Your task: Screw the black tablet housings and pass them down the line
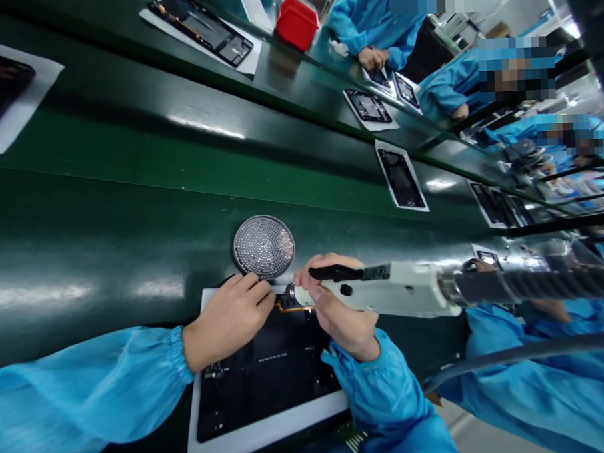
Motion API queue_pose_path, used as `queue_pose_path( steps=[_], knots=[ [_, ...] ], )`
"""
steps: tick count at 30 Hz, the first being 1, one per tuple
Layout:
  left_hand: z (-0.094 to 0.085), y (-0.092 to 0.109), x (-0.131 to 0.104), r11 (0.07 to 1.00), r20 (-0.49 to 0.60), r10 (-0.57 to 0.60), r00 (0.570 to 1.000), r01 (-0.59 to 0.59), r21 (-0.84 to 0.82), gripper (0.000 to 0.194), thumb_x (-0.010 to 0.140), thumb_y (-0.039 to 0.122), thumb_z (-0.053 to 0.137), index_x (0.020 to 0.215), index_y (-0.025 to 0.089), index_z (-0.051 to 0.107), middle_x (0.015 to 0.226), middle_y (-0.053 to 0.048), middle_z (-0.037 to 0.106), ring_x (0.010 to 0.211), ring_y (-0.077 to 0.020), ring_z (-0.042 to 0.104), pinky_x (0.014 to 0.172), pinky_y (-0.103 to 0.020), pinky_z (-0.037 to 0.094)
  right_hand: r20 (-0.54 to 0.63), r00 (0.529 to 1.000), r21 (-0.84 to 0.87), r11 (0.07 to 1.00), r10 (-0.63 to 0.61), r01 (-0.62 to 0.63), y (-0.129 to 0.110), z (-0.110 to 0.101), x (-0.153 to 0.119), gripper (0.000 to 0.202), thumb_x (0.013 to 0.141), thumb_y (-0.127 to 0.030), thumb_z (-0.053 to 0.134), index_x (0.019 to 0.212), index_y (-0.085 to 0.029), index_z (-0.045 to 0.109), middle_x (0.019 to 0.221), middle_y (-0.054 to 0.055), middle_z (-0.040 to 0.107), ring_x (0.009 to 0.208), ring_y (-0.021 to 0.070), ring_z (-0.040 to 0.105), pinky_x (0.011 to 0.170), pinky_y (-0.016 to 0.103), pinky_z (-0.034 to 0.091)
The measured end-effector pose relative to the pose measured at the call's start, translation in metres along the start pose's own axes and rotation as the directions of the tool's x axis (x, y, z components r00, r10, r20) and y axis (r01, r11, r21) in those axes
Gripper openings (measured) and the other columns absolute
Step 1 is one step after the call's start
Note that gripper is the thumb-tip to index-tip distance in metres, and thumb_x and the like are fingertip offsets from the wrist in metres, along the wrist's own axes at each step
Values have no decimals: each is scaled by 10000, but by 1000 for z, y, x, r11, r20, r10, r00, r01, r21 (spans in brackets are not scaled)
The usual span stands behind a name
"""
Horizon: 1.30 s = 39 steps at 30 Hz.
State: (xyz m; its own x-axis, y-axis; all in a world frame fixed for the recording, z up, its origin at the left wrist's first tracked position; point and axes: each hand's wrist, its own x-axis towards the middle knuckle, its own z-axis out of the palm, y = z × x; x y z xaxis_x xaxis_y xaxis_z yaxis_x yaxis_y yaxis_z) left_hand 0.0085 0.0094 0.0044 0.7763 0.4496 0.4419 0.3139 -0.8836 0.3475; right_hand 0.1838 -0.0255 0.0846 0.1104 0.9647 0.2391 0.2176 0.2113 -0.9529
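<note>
My right hand (343, 311) is wrapped around a white power screwdriver (409, 290) with a black lever, lying nearly level, its tip pointing left. The tip is at the top edge of a black tablet housing (269, 381), which lies on a white sheet (271, 438). My left hand (236, 314) rests over the same edge, left of the tip, with its fingers bent and pressed together. Whatever its fingertips hold is hidden. An orange flex cable (291, 310) shows between the hands. Just beyond them sits a round grey dish (263, 247) dotted with small holes or screws.
A thick ribbed hose (535, 284) runs right from the screwdriver, above a grey cable (528, 353). More housings on white sheets, such as one (403, 179), lie along the green bench (105, 195). Co-workers in blue (373, 23) sit opposite, near a red bin (296, 23); another sits right.
</note>
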Motion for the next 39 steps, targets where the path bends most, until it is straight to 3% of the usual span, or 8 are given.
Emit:
queue_pose_path(
  steps=[13, 17, 23, 32, 39],
  knots=[
    [0, -1, 1, 999, -29, 53, 998, -53, 5, 159, 972, 97, 530, 937, 98, 685, 888, -74, 658, 773, -221, 529, 655, -364, 391, 37, 999, 53, 998, 11, -13, -3, 2, 1, 285, 885, -127, 634, 1126, -278, 660, 864, 7, 632, 766, 171, 619, 660, 355, 537],
    [-6, 2, 2, 994, 10, 96, 995, -96, 44, 172, 954, 99, 532, 911, 94, 698, 885, -88, 654, 740, -219, 526, 646, -374, 374, 49, 998, 78, 996, 27, -30, -3, 2, 0, 283, 881, -132, 647, 1120, -281, 670, 877, 9, 632, 772, 169, 618, 643, 341, 529],
    [-14, 12, -1, 996, 48, 41, 998, -45, 75, 227, 981, 190, 554, 880, 93, 733, 953, -115, 664, 785, -239, 558, 627, -380, 344, 82, 994, 66, 995, 66, -71, -6, 3, -2, 290, 872, -122, 635, 1114, -279, 666, 887, 18, 629, 774, 178, 641, 657, 360, 548],
    [-14, 18, -4, 999, 104, 16, 994, -21, 48, 203, 968, 196, 580, 920, 108, 756, 1145, -156, 675, 892, -268, 583, 656, -389, 371, 66, 992, 43, 993, 111, -114, -5, 3, -4, 272, 873, -122, 636, 1102, -265, 666, 862, 12, 636, 768, 177, 635, 682, 368, 539],
    [-14, 18, -4, 999, 96, 20, 995, -23, 27, 186, 944, 199, 610, 860, 118, 755, 1103, -155, 685, 874, -265, 565, 654, -387, 362, 74, 994, 14, 996, 86, -87, -6, 6, -4, 256, 867, -117, 625, 1069, -271, 656, 811, 8, 621, 755, 194, 627, 684, 394, 531]
  ],
)
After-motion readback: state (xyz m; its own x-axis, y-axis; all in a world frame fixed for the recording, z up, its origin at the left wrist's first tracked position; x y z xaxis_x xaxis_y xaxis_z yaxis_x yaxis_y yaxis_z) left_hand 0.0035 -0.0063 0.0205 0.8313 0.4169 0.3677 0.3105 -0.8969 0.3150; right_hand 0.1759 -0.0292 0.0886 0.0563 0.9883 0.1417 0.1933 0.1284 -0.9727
